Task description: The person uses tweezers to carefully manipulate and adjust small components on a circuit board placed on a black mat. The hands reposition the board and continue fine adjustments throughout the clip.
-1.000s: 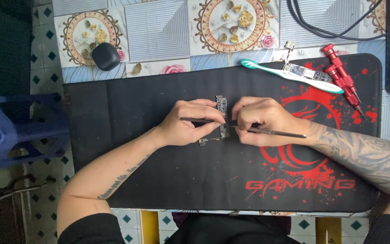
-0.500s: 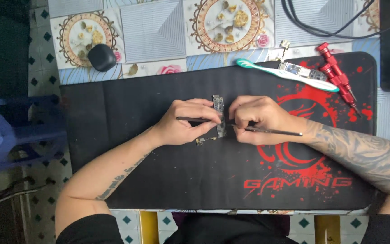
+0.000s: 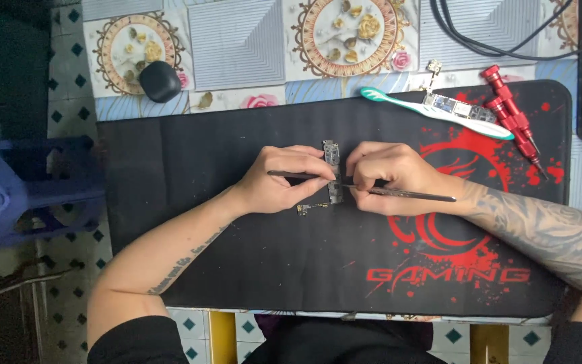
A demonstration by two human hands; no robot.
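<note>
My left hand (image 3: 284, 180) and right hand (image 3: 389, 176) are each gripping a thin metal tool (image 3: 409, 194) over a narrow circuit board (image 3: 333, 172) on a black mat (image 3: 190, 175).

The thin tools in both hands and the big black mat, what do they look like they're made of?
Thin tools: apparently metal, dull grey, slim and rigid with a faint sheen. Black mat: probably cloth-topped rubber, matte and unreflective with red print, lying flat. The little board between the hands looks like circuit board.
</note>
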